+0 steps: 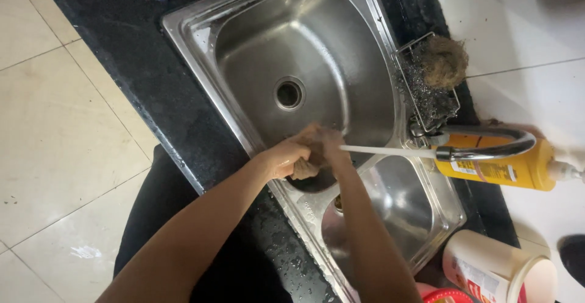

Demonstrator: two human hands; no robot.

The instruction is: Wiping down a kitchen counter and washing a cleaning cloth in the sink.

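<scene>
Head view: your left hand (283, 158) and right hand (332, 147) both have fingers clenched around a brown scrub pad (309, 151) under the tap (487, 144) stream, over the sink (183, 23) divider, so splash can bounce onto the wet counter (152, 96) and slick your grip.

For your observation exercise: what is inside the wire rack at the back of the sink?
The wire rack holds a brown fibrous scrubber and a grey steel-wool pad. Anything beneath them is covered and cannot be seen.
</scene>
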